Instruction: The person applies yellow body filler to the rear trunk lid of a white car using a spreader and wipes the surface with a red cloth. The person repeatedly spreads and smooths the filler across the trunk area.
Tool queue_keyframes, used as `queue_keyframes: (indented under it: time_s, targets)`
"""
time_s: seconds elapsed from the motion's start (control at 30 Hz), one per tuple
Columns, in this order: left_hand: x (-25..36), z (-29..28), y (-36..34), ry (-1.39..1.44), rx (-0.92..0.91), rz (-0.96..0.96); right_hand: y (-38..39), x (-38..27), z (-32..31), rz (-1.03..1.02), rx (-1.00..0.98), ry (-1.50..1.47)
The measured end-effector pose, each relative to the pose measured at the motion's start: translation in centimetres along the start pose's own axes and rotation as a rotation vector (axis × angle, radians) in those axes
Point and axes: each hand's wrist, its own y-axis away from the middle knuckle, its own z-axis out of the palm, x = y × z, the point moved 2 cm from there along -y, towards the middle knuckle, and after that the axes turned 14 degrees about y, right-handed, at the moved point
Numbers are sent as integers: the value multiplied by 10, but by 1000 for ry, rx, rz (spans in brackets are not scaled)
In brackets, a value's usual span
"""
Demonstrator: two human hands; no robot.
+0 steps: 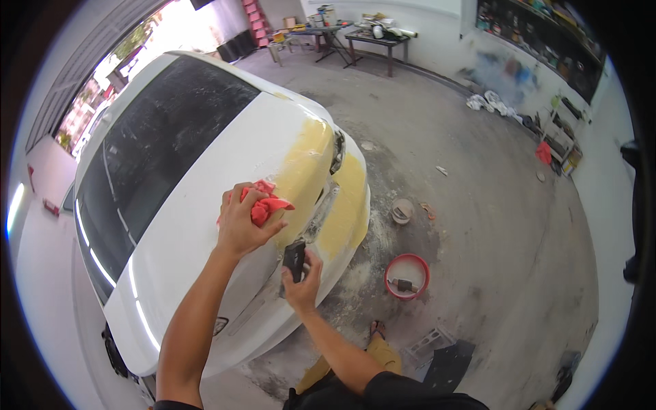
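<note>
My left hand [240, 229] is closed around a crumpled red cloth [262, 206], over the boot lid of a white car [225, 160]. Just to its right and nearer to me, my right hand [305, 283] grips a black sanding block [294, 258] by its side, close to the car's rear edge. Yellowish filler [309, 156] coats the lid's corner, and another patch [347, 208] covers the bumper area. Between them runs a dark opening [337, 152] where a rear light would sit. Whether the block touches the car I cannot tell.
On the dusty floor right of the car stand a red basin [427, 279] with cloudy water and a block inside, and a small tub [402, 211]. A hollow concrete block [432, 344] and dark panel [449, 365] lie near my feet. Cluttered tables [379, 41] line the far wall.
</note>
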Motion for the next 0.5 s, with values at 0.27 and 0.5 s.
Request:
queue_keyframes:
  time_s: [0.27, 0.5]
  targets:
    - [-6, 0, 1, -1, -43, 111, -32, -25, 30, 42, 153, 142]
    - [-12, 0, -2, 64, -64, 223, -37, -43, 39, -18, 307, 160]
